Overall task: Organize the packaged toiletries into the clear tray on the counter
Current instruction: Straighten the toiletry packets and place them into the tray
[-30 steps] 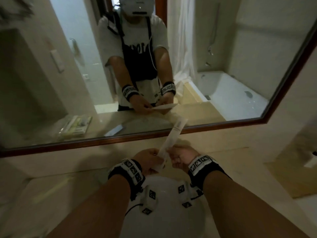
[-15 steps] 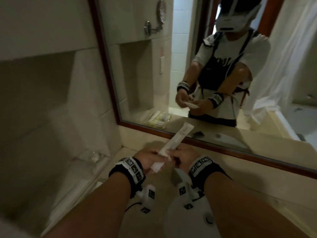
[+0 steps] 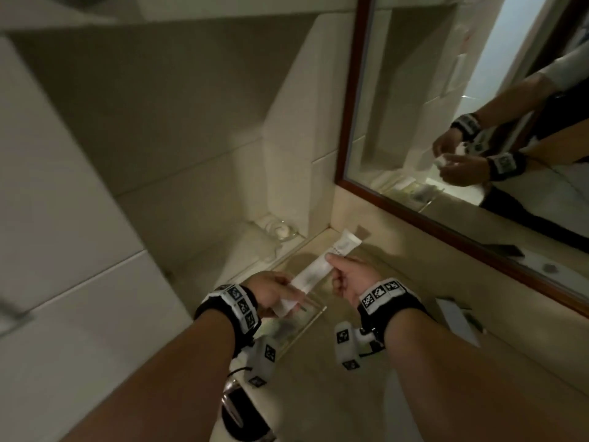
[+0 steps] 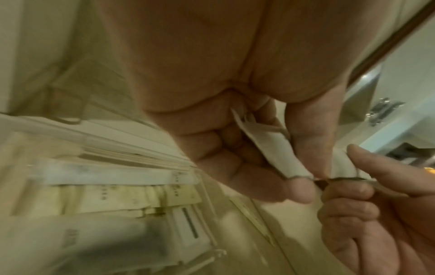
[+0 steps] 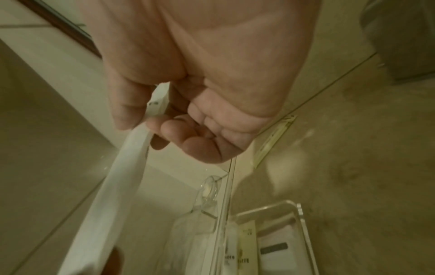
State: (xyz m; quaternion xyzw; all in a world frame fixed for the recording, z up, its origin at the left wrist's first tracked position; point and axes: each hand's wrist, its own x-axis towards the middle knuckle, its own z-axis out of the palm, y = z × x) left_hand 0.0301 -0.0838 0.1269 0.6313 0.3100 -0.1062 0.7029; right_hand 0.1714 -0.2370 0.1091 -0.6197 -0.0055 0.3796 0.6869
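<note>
- You hold one long white packet (image 3: pixel 318 269) in the air above the clear tray (image 5: pixel 303 221), slanted, its far end toward the mirror (image 3: pixel 478 129).
- Your left hand (image 3: pixel 274 291) pinches the packet's near end between thumb and curled fingers; the wrist view shows that end crumpled inside the grip.
- Your right hand (image 3: pixel 347 277) pinches the packet farther along, thumb on top, the other fingers curled under.
- Both forearms reach forward side by side, each with one black wrist band carrying printed markers.
- The tray sits on the tabletop (image 3: pixel 398 393) below your hands, near the mirror's lower corner, already holding several flat packets (image 4: pixel 113 191); blur prevents an exact count.
- One more flat white packet (image 3: pixel 459 320) lies on the tabletop outside the tray, just below the mirror frame.
</note>
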